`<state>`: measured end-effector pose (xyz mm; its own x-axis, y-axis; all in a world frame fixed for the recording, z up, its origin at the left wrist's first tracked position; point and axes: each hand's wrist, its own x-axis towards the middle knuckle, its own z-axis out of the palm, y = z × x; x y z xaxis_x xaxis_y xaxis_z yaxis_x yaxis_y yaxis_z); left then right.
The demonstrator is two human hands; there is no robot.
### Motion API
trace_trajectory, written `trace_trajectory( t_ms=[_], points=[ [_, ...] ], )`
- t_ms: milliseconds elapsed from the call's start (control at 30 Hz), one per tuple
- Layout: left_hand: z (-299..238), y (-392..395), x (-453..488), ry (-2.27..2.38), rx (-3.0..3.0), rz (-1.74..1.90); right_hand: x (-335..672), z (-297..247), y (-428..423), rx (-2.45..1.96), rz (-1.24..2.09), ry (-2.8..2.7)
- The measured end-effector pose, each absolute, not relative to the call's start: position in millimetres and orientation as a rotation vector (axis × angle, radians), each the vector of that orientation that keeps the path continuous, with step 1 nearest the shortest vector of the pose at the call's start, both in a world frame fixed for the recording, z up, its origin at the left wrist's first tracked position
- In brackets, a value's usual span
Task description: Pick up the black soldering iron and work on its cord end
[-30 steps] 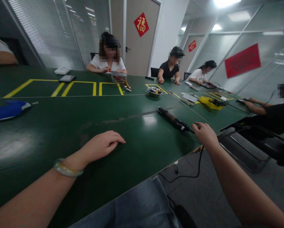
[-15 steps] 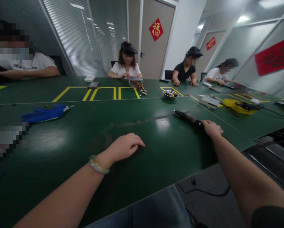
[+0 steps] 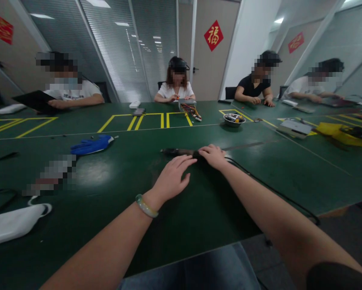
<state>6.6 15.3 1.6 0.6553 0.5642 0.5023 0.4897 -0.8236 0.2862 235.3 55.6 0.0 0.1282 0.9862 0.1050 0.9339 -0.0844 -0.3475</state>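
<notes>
A slim dark corded electric screwdriver (image 3: pixel 179 152) lies nearly level across the green table (image 3: pixel 132 225), its tip toward the left. Around its rear end my right hand (image 3: pixel 211 156) is closed, with the black cord (image 3: pixel 271 189) trailing from there toward the right table edge. My left hand (image 3: pixel 175 177), wearing a bangle (image 3: pixel 145 206) at the wrist, hovers or rests just in front of the screwdriver. Its fingers stretch forward with the thumb apart, and nothing shows in them. Whether its fingertips touch the tool cannot be told.
A blue glove (image 3: pixel 92 146) and a white case (image 3: pixel 16 225) lie to the left. Beyond my hands stands a metal bowl (image 3: pixel 234 119) of small parts. Several people sit across the table, one behind a box with coloured wires (image 3: pixel 190 109). A yellow tray (image 3: pixel 335 133) is at right.
My right hand has brought the screwdriver leftward and turned it more level. My left hand has moved forward toward it, fingers straighter. The view has swung left.
</notes>
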Motion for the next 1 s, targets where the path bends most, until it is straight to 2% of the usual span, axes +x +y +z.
trace_trajectory(
  t_ms=[167,333,533,633,733,900,1000],
  points=[
    [-10.0,26.9,-3.8,1.1,2.8,0.829,146.7,-3.3,50.5,-1.756,0.473,-2.1],
    [-11.9,33.1,-9.4,1.146,2.777,0.825,184.5,22.1,25.9,-1.532,0.376,-2.135],
    [-9.2,29.6,-1.1,1.055,2.796,0.781,235.5,35.6,-1.5,-1.675,0.625,-2.441],
    [-8.4,28.6,2.1,1.083,2.783,0.759,225.9,27.5,-5.1,-1.871,0.564,-2.492],
    [-6.6,28.9,3.0,1.121,2.77,0.732,216.9,20.9,-1.2,-2.0,0.419,-2.375],
    [-1.2,28.1,2.1,1.053,2.771,0.652,228.0,19.1,13.1,-2.076,0.178,-1.747],
    [0.0,26.5,2.0,1.049,2.791,0.638,231.3,20.9,15.4,-1.982,0.229,-1.728]
  ],
)
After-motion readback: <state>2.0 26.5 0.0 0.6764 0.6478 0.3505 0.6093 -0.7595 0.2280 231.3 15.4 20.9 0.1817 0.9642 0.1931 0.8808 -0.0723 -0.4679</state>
